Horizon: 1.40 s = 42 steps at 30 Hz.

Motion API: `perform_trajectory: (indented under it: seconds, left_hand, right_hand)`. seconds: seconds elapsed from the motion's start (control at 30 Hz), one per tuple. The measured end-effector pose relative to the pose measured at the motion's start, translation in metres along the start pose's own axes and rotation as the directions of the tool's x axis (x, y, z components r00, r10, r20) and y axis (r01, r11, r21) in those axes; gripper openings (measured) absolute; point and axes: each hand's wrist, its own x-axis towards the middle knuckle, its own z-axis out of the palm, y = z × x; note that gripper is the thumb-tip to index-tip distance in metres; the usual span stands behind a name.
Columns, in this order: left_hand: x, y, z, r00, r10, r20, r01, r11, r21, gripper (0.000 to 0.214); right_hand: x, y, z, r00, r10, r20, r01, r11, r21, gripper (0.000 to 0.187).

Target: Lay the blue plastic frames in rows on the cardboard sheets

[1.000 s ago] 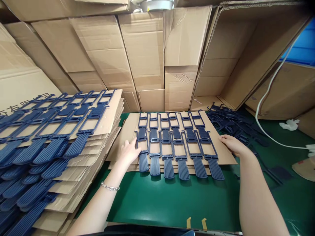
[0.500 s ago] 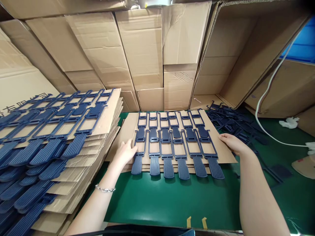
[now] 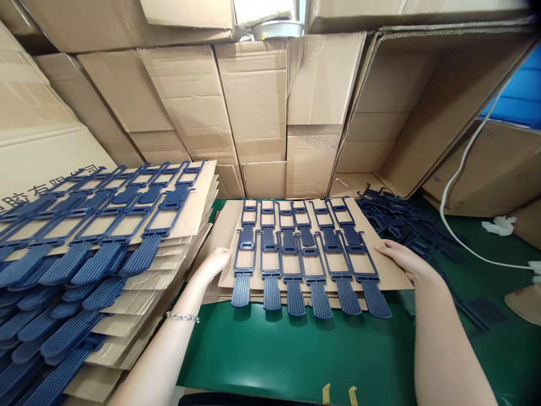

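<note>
A cardboard sheet (image 3: 391, 276) lies over other sheets on the green table, carrying two rows of dark blue plastic pieces (image 3: 271, 293). Each piece has an open rectangular frame and a ribbed, rounded tab; the front tabs overhang the near edge. My left hand (image 3: 217, 261) is closed on the sheet's left edge, fingertips partly hidden. At the right edge, my right hand (image 3: 399, 256) grips the same sheet, thumb on top and its other fingers mostly out of sight beneath.
On the left rises a tall stack of cardboard sheets (image 3: 186, 224) layered with similar blue pieces. Loose blue pieces (image 3: 397, 217) lie heaped at the right, before an open cardboard box (image 3: 380, 124). A white cable (image 3: 448, 175) hangs down farther right. Cardboard boxes (image 3: 253, 101) line the back.
My left hand has gone from spread fingers by the leftmost piece to a closed grip on the sheet's left edge. The right hand keeps its hold. The camera view has tilted up slightly.
</note>
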Motion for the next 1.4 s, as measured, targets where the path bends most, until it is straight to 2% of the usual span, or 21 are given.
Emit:
perform_trajectory:
  seconds: [0.17,0.27,0.5,0.6,0.7,0.87,0.97,1.13,1.27,1.4]
  left_hand:
    - [0.001,-0.004,-0.003,0.995,-0.014,0.095,0.028,0.989,-0.148,0.028]
    - [-0.002,-0.006,-0.004,0.992,-0.002,0.127,0.033,0.969,-0.244,0.03]
    - [-0.006,-0.008,0.011,0.985,0.021,0.17,0.058,0.894,-0.444,0.029]
    - [-0.007,-0.004,0.015,0.983,0.033,0.182,0.065,0.861,-0.504,0.027]
    - [-0.011,0.006,0.01,0.98,0.046,0.191,0.068,0.834,-0.548,0.025]
    - [-0.024,0.024,-0.008,0.973,0.067,0.221,0.082,0.794,-0.602,0.023]
    - [-0.033,0.034,-0.022,0.966,0.096,0.238,0.081,0.766,-0.637,0.021]
    - [-0.052,0.058,-0.052,0.967,0.09,0.24,0.113,0.689,-0.715,0.019]
    - [-0.064,0.079,-0.081,0.982,0.035,0.187,0.111,0.694,-0.712,0.015]
    - [-0.069,0.088,-0.108,0.991,0.037,0.131,0.068,0.695,-0.716,0.013]
  right_hand:
    - [-0.007,-0.002,0.001,0.998,0.038,0.049,-0.041,0.997,0.07,0.038]
    - [-0.009,-0.004,0.002,0.998,0.017,0.057,-0.023,0.995,0.098,0.038]
    - [-0.011,-0.012,-0.003,0.999,0.009,0.036,-0.013,0.995,0.095,0.042]
    - [-0.013,-0.013,-0.006,0.999,0.006,0.043,-0.011,0.995,0.102,0.045]
    - [-0.015,-0.011,-0.009,1.0,0.016,0.024,-0.018,0.995,0.094,0.042]
    - [-0.023,-0.011,-0.014,0.999,-0.002,0.042,-0.004,0.992,0.13,0.039]
    - [-0.033,-0.021,-0.017,1.0,-0.004,0.027,0.0,0.989,0.151,0.039]
    - [-0.061,-0.054,-0.022,0.999,0.025,-0.025,-0.022,0.995,0.099,0.042]
    - [-0.078,-0.083,-0.023,0.997,0.004,-0.076,-0.003,1.0,0.012,0.046]
    - [-0.086,-0.111,-0.012,0.997,-0.045,-0.057,0.042,0.998,-0.045,0.043]
